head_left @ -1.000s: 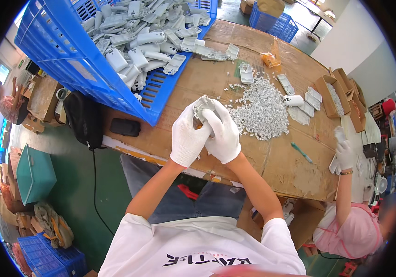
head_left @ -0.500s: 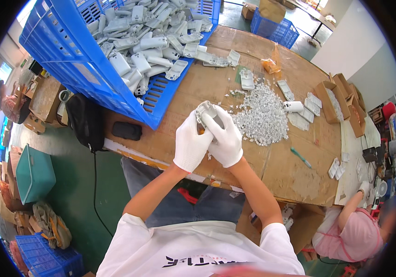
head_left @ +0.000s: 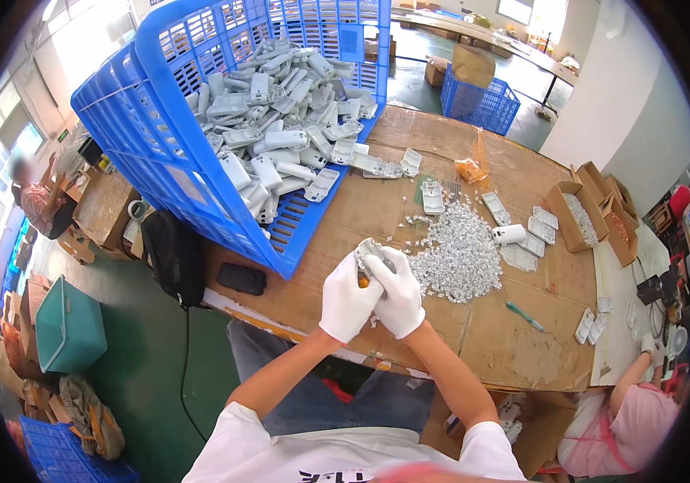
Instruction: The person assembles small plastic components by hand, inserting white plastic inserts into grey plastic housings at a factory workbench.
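Both white-gloved hands meet over the front part of the cardboard-covered table [head_left: 474,342]. My left hand [head_left: 345,304] is wrapped around a light grey plastic housing [head_left: 369,246]. My right hand [head_left: 400,296] grips the same housing, its fingers lying across it and hiding much of its surface. A small orange spot shows between the gloves; I cannot make out what it is. Just right of my hands spreads a pile of small whitish plastic bits [head_left: 462,262]. Several similar housings, such as a white one [head_left: 509,234], lie beyond and beside the pile.
A tipped blue crate [head_left: 180,153] full of grey housings fills the left back. A black case [head_left: 242,278] and a black bag [head_left: 172,258] lie at the left edge. A teal pen-like tool [head_left: 524,316] and a cardboard box [head_left: 574,217] are rightward. Another person [head_left: 623,427] sits at right.
The view has tilted up, so everything sits lower in it. The housing stays in both hands; my right fingers now cover more of its hollow side.
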`<action>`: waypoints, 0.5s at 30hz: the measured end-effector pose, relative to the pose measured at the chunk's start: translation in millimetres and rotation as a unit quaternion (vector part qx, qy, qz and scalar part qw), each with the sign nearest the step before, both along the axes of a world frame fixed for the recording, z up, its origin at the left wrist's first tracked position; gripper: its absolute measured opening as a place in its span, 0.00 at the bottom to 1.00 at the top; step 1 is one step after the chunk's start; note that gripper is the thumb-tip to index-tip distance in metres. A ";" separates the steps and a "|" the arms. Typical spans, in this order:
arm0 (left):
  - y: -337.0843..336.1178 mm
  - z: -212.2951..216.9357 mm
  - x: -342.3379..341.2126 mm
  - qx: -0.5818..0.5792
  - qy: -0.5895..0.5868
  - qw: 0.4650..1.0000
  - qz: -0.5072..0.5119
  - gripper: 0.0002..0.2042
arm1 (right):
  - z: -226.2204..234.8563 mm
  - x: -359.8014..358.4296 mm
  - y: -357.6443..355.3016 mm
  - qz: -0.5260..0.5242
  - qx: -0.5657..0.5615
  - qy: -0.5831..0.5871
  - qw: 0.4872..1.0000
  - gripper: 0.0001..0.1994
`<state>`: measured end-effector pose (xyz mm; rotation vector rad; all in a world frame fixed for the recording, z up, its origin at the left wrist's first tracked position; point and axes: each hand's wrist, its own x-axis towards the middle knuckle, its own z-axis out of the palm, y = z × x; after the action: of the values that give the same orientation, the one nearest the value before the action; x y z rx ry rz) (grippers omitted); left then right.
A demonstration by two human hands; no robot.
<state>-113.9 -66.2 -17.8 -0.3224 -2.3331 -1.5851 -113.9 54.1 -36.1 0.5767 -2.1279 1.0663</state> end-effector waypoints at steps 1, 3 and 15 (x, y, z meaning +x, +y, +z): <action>-1.6 -1.0 -1.1 0.000 0.002 1.000 -0.001 0.18 | -1.2 0.1 -2.2 -0.001 0.000 0.002 1.000 0.24; -5.9 -3.8 -3.8 -0.033 -0.024 0.999 -0.009 0.18 | -7.7 -1.2 -5.9 -0.003 -0.021 -0.030 0.999 0.24; -38.5 125.0 29.5 0.034 0.081 0.908 -0.409 0.12 | 40.5 46.1 113.0 -0.158 0.100 -0.080 0.979 0.21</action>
<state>-84.4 -104.8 107.2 -1.5078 -2.1031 -1.8503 -67.9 167.2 4.4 0.2348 -2.3857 0.7495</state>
